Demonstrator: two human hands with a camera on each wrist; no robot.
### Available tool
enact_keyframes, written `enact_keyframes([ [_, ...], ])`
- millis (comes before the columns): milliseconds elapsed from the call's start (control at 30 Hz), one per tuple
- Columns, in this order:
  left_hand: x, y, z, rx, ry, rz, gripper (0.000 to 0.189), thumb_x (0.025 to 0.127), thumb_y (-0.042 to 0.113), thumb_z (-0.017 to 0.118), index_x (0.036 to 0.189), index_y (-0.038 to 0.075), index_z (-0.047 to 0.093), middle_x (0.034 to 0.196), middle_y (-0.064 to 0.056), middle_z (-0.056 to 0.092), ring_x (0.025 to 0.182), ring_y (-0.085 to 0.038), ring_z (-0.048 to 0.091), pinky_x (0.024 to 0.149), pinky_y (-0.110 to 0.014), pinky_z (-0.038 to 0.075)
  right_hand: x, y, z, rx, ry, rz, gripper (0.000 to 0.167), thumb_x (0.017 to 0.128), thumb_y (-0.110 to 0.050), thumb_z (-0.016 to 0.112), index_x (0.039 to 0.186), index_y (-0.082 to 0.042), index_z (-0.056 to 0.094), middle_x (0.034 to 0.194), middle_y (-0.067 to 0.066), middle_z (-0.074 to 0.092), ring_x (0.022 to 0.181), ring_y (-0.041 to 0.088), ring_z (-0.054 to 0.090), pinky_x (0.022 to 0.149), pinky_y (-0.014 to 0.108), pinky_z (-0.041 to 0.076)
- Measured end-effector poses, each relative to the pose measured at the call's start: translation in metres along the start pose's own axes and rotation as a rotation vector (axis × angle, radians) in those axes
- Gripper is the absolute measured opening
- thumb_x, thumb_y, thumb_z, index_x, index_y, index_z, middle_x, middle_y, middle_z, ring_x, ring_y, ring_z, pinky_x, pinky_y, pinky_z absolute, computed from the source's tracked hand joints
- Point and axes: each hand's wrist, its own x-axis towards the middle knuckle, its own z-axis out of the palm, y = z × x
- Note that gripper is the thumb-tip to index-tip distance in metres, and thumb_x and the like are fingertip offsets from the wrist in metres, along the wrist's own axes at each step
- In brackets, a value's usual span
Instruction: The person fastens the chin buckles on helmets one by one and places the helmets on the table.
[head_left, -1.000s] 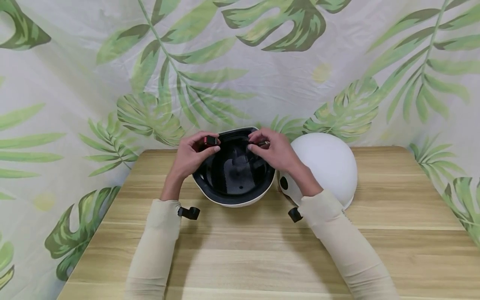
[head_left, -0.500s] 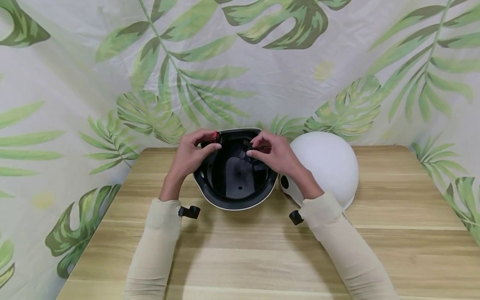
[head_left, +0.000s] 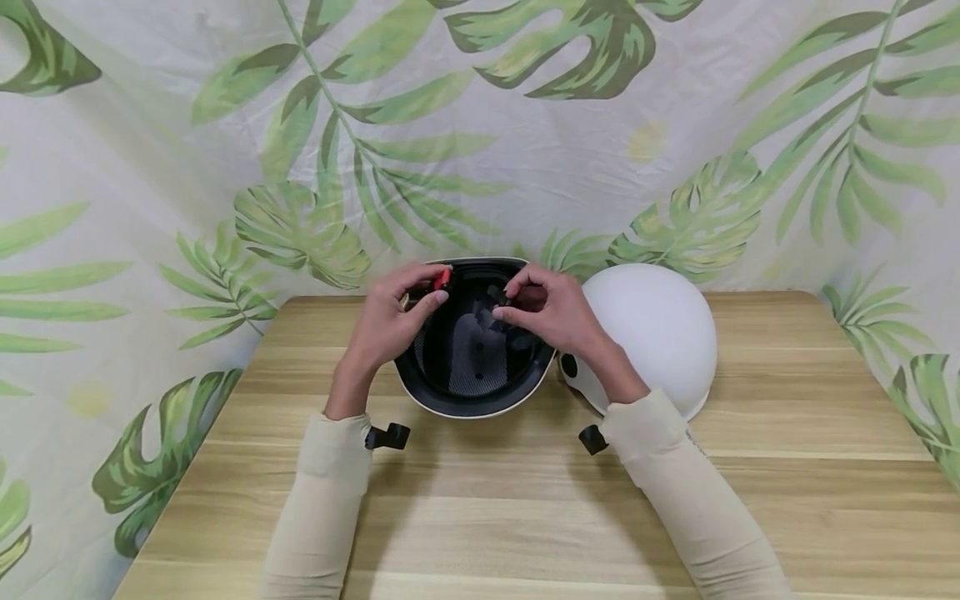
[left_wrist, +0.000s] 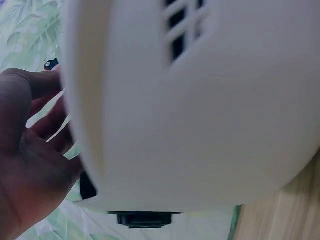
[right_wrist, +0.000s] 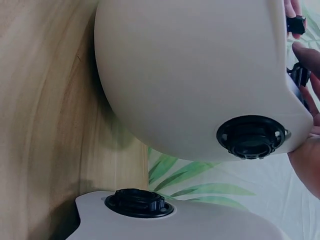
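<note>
An upturned white helmet point(head_left: 480, 407) with a black lining lies at the table's far edge in the head view. Over its left rim, my left hand point(head_left: 390, 312) pinches a red and black strap buckle point(head_left: 442, 279) between thumb and fingers. At the opposite rim, my right hand point(head_left: 551, 307) pinches a black buckle piece point(head_left: 498, 295). A gap separates the two pieces. The right wrist view shows the right hand's black buckle piece point(right_wrist: 300, 75) beside the helmet's rim. In the left wrist view, the helmet shell point(left_wrist: 200, 130) hides part of the left hand point(left_wrist: 40, 150).
A second white helmet point(head_left: 652, 337) sits dome up, close to the right forearm. Black round fittings point(right_wrist: 251, 137) stick out from the shell's side. Under both helmets is a wooden table point(head_left: 480, 517), with a leaf-patterned cloth point(head_left: 525, 167) hanging behind it.
My left hand has shifted slightly right, toward the right hand, and its buckle has turned so more red shows. The black piece in my right hand is now more visible.
</note>
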Motion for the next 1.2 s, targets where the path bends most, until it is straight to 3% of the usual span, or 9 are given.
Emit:
enact_keyframes([
  [200,-0.005,-0.002,0.009,0.042,-0.037,-0.025,0.032,0.096,0.007,0.078,0.127,0.002,0.072,0.119,-0.015,0.076,0.11,-0.027,0.07,0.101,-0.053,0.055,-0.007,0.001,0.0,-0.043,0.002,-0.007,0.021,0.092,-0.016,0.085,0.109,-0.009,0.073,0.106,0.008,0.074,0.096,0.02,0.076,0.084,0.03,0.062],
  [533,-0.006,-0.008,0.013,0.062,-0.046,0.009,0.025,0.094,0.012,0.082,0.117,0.007,0.076,0.113,-0.01,0.077,0.105,-0.023,0.071,0.097,-0.051,0.056,-0.024,0.002,0.007,-0.066,0.023,0.035,0.025,0.094,-0.019,0.083,0.117,-0.009,0.078,0.109,0.008,0.078,0.089,0.018,0.076,0.078,0.026,0.061],
  [867,-0.008,-0.004,0.012,0.117,-0.055,0.012,0.024,0.092,0.013,0.084,0.114,0.008,0.077,0.111,-0.008,0.077,0.105,-0.021,0.07,0.099,-0.045,0.056,-0.03,0.001,0.006,-0.029,-0.004,0.066,0.029,0.096,-0.009,0.079,0.124,-0.002,0.077,0.124,0.013,0.076,0.114,0.027,0.074,0.092,0.025,0.061],
  [1200,-0.007,-0.002,0.014,0.133,-0.109,0.051,0.025,0.091,0.011,0.085,0.115,0.008,0.078,0.112,-0.007,0.078,0.107,-0.021,0.072,0.101,-0.04,0.055,-0.031,0.003,0.006,0.013,0.042,0.063,0.029,0.093,-0.001,0.078,0.122,0.001,0.074,0.124,0.018,0.072,0.111,0.032,0.077,0.092,0.033,0.063],
])
